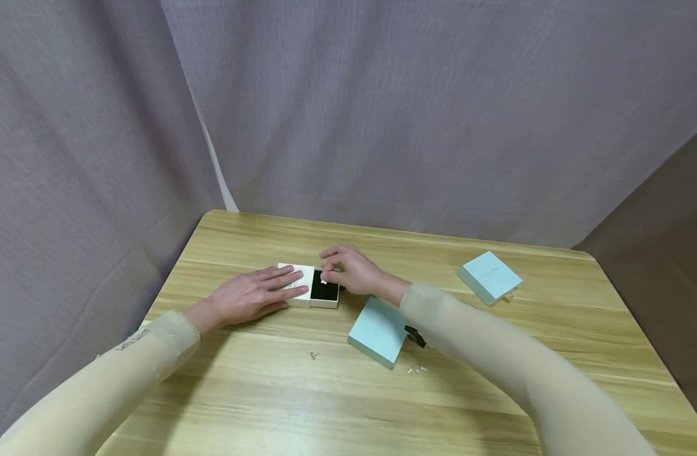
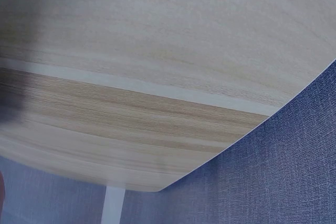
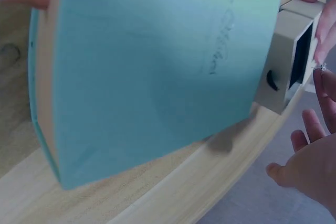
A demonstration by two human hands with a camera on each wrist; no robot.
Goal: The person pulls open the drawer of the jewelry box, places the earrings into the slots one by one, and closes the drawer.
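Evidently, in the head view, the left hand (image 1: 251, 296) lies outstretched across a white cardboard drawer box (image 1: 305, 299) — probably steadying it — while the right hand (image 1: 355, 271) pinches a tiny silvery ornament (image 1: 323, 281) at its exposed black-lined tray (image 1: 325, 294). The left-wrist view shows mainly pale wood-grain tabletop (image 2: 157, 35). In the right-wrist view, the ornament sits at the right hand's fingertips; a pale-blue square box (image 3: 152, 77) hides its contents.

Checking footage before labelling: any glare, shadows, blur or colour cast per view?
Head: glare on the front of the pale wood-grain table, shadow beside the cream fabric left sleeve. Left wrist: dark, out-of-focus patch at the left edge, source unclear; the woven fabric curtain, mauve-grey in the head view, reads blue. Right wrist: the square light-blue box brightens toward the frame's top.
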